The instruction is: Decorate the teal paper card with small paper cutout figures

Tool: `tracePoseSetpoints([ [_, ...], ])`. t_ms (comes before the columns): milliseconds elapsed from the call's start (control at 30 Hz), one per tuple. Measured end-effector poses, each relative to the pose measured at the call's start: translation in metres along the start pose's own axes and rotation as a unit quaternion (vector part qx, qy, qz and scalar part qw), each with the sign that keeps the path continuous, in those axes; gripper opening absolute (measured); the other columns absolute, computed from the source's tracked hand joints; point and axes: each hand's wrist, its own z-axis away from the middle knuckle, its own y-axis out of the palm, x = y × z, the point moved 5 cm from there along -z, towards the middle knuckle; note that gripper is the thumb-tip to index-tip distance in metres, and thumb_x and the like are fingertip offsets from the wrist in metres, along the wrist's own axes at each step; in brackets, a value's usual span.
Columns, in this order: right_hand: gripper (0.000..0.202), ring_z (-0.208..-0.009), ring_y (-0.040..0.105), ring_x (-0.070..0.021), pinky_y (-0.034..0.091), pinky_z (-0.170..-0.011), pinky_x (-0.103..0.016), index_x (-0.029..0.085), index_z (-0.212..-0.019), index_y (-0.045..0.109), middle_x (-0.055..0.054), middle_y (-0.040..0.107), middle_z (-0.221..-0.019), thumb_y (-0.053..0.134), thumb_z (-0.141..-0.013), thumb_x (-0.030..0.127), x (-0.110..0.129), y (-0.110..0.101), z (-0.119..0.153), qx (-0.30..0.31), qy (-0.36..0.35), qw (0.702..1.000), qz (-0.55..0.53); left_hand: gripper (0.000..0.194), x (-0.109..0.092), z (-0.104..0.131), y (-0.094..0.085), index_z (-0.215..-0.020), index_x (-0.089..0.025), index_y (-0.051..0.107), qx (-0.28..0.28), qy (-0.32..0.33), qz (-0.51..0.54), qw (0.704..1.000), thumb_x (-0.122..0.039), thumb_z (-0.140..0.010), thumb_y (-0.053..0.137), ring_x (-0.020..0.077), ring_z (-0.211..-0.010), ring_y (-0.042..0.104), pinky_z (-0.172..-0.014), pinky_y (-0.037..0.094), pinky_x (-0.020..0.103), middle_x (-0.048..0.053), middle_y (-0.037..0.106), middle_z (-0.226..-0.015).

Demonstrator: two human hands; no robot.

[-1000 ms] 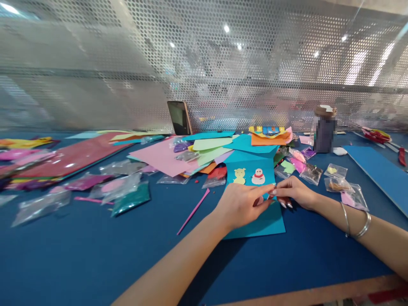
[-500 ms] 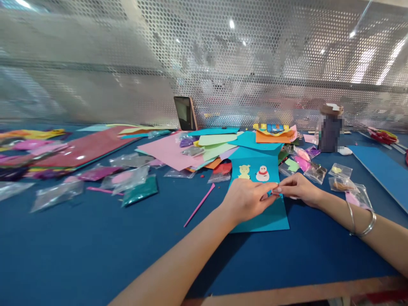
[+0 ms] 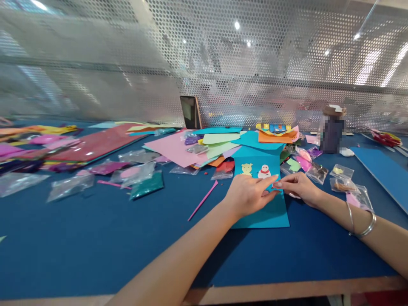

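Observation:
A bright blue sheet [image 3: 274,217] lies on the dark blue table, with a yellow animal cutout [image 3: 246,169] and a white snowman cutout [image 3: 264,171] on its upper part. My left hand [image 3: 250,193] is over the middle of the sheet, its thumb and index finger stretched apart toward the right. Facing it at the sheet's right edge, my right hand [image 3: 299,188] has its thumb and fingertips pinched together. Whatever is in that pinch is too small to name. The fingertips of both hands are close to each other.
A pink stick [image 3: 203,200] lies left of the sheet. Behind are stacked coloured papers [image 3: 172,149], clear packets [image 3: 72,185] and a propped phone [image 3: 190,112]. A dark jar [image 3: 331,131] and a blue board [image 3: 382,172] are at the right.
My left thumb and index finger have parted from the small piece at my right fingertips. The view has shifted slightly left, so the table items appear further right.

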Motion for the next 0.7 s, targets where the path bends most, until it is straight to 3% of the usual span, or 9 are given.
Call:
tracePoseSetpoints([
  [133, 0.031, -0.032, 0.028, -0.0028, 0.014, -0.032, -0.019, 0.011, -0.070, 0.066, 0.006, 0.039, -0.037, 0.067, -0.065, 0.041, -0.0011, -0.0010, -0.0012, -0.018, 0.009, 0.999, -0.025, 0.028, 0.0014, -0.0007, 0.0006, -0.092, -0.017, 0.065, 0.018, 0.008, -0.007, 1.000, -0.034, -0.082, 0.046, 0.0112, -0.040, 0.054, -0.039, 0.029, 0.021, -0.001, 0.063, -0.051],
  [567, 0.030, -0.033, 0.031, -0.0034, 0.016, -0.032, -0.018, 0.011, -0.071, 0.066, 0.005, 0.041, -0.039, 0.066, -0.065, 0.040, -0.0001, 0.0007, -0.0009, 0.006, -0.002, 0.999, -0.039, 0.024, -0.0026, -0.0023, -0.0027, -0.073, -0.021, 0.067, -0.023, 0.026, -0.026, 0.999, -0.034, -0.082, 0.048, 0.0115, -0.039, 0.052, -0.039, 0.026, 0.021, -0.002, 0.060, -0.045],
  [700, 0.031, -0.033, 0.030, -0.0033, 0.016, -0.032, -0.018, 0.011, -0.071, 0.066, 0.005, 0.041, -0.039, 0.065, -0.067, 0.041, -0.0012, -0.0007, -0.0011, 0.004, -0.002, 1.000, -0.020, 0.025, -0.0018, -0.0025, -0.0033, -0.080, -0.020, 0.067, -0.023, 0.015, -0.028, 0.999, -0.036, -0.081, 0.049, 0.0114, -0.039, 0.053, -0.040, 0.029, 0.021, -0.002, 0.063, -0.050],
])
